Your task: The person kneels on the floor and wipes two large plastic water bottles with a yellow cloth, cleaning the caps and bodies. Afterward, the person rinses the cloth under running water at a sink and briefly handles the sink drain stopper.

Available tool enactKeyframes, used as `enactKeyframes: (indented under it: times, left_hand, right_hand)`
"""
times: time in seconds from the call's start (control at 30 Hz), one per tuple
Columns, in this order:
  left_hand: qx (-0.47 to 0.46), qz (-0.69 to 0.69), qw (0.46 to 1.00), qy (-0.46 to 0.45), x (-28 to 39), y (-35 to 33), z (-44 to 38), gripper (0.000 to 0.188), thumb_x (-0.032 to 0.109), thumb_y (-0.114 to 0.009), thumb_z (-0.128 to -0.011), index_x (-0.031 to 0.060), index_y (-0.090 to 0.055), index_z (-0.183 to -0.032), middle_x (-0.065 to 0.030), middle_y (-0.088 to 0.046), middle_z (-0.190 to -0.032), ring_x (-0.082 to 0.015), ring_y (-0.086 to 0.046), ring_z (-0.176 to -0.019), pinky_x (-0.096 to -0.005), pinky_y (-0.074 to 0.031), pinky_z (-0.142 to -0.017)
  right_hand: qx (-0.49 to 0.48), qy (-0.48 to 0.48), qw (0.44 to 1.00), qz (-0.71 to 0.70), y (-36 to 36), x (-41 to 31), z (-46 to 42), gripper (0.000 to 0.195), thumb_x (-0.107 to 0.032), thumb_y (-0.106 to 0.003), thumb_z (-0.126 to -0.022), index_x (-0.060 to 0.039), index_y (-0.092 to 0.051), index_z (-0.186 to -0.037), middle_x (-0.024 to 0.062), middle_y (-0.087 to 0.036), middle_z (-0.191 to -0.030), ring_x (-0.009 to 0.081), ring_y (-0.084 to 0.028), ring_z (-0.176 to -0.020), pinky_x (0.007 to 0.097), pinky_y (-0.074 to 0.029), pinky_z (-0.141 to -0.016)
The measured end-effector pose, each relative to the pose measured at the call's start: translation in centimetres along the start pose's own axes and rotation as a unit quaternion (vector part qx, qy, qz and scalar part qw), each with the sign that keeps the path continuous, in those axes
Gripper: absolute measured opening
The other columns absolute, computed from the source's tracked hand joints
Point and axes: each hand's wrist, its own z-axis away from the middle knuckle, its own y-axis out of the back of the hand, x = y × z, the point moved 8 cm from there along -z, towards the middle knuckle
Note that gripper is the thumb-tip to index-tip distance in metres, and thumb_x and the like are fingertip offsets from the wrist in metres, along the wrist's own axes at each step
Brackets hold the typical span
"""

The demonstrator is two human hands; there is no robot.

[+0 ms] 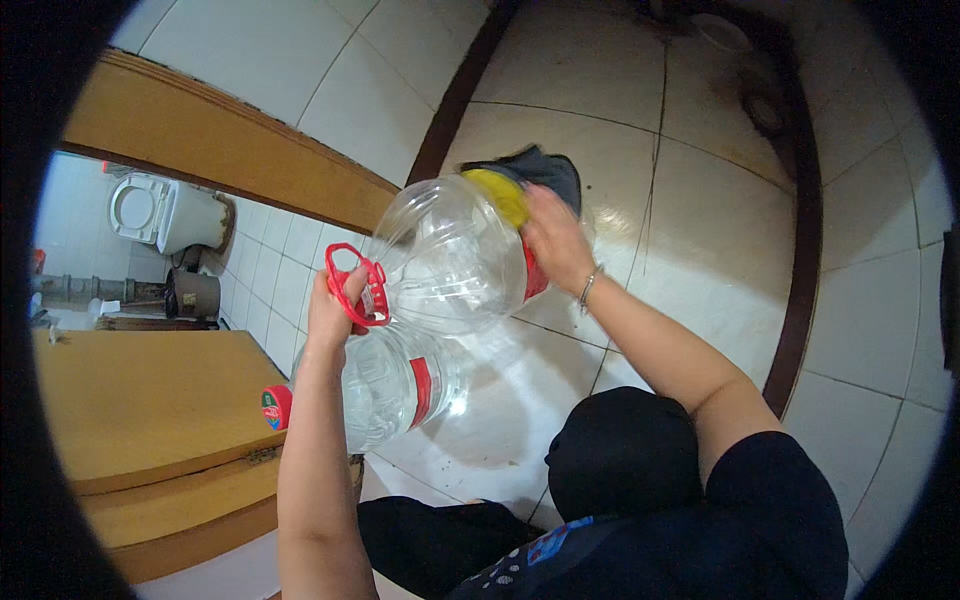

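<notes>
My left hand (346,298) grips the red plastic handle (381,291) at the neck of a large clear plastic water bottle (450,262), which lies tilted on its side. Against the bottle's far end, my right hand (551,232) presses a yellow cloth or sponge (499,196); its fingers are blurred and partly hidden. Just beyond that hand is a dark grey cloth or bag (551,171), also blurred. A second clear bottle (379,382) with a red cap (276,407) and a red label stands beneath my left forearm, close to the first one.
White floor tiles (697,300) with a dark border surround the bottles. At the left are a wooden door (157,405) and a door frame (225,142). Through the doorway a toilet (161,214) and a waste bin (196,292) show. A round object (720,32) sits in the far right corner.
</notes>
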Motion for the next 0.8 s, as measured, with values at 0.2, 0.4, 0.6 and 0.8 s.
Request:
enactKeyframes:
  times: [0.2, 0.4, 0.6, 0.8]
  left_hand:
    - [0.025, 0.018, 0.999, 0.039, -0.9, 0.2, -0.1, 0.035, 0.042, -0.062, -0.086, 0.0092, -0.052, -0.093, -0.0011, -0.056, -0.067, -0.0114, -0.056, -0.05, -0.0257, -0.043, -0.039]
    - [0.013, 0.034, 0.997, 0.074, -2.0, 0.3, 0.1, 0.047, 0.044, -0.063, -0.085, 0.0039, -0.049, -0.105, -0.0073, -0.062, -0.079, -0.0129, -0.061, -0.056, -0.0256, -0.048, -0.041]
    - [-0.004, 0.055, 0.991, 0.118, -1.9, -0.2, 0.7, 0.041, 0.046, -0.059, -0.087, 0.0057, -0.055, -0.089, -0.0037, -0.058, -0.062, -0.0137, -0.058, -0.044, -0.0246, -0.044, -0.035]
    - [-0.028, 0.059, 0.987, 0.145, -3.1, 0.1, 1.2, 0.04, 0.047, -0.056, -0.088, 0.0079, -0.054, -0.083, -0.0036, -0.056, -0.058, -0.013, -0.053, -0.041, -0.0244, -0.042, -0.034]
  right_hand:
    - [0.006, -0.171, 0.982, 0.079, -0.6, 11.6, -2.3, 0.038, -0.03, -0.042, -0.095, -0.0003, -0.058, -0.114, 0.0232, -0.054, -0.125, 0.0372, -0.049, -0.118, 0.0403, -0.04, -0.099]
    - [-0.011, -0.423, 0.906, 0.031, 0.2, 16.7, 4.4, 0.035, -0.026, -0.043, -0.094, 0.001, -0.058, -0.11, 0.0268, -0.057, -0.113, 0.041, -0.052, -0.109, 0.0448, -0.042, -0.093]
    - [0.077, -0.108, 0.99, -0.052, -1.1, 2.7, 4.5, 0.026, -0.011, -0.053, -0.087, 0.001, -0.057, -0.109, 0.0241, -0.054, -0.119, 0.0417, -0.047, -0.117, 0.0447, -0.038, -0.1]
    - [-0.084, 0.095, 0.991, -0.045, -2.0, -7.4, 1.5, 0.027, -0.012, -0.057, -0.083, -0.0006, -0.058, -0.108, 0.0226, -0.048, -0.129, 0.0424, -0.039, -0.128, 0.0445, -0.031, -0.108]
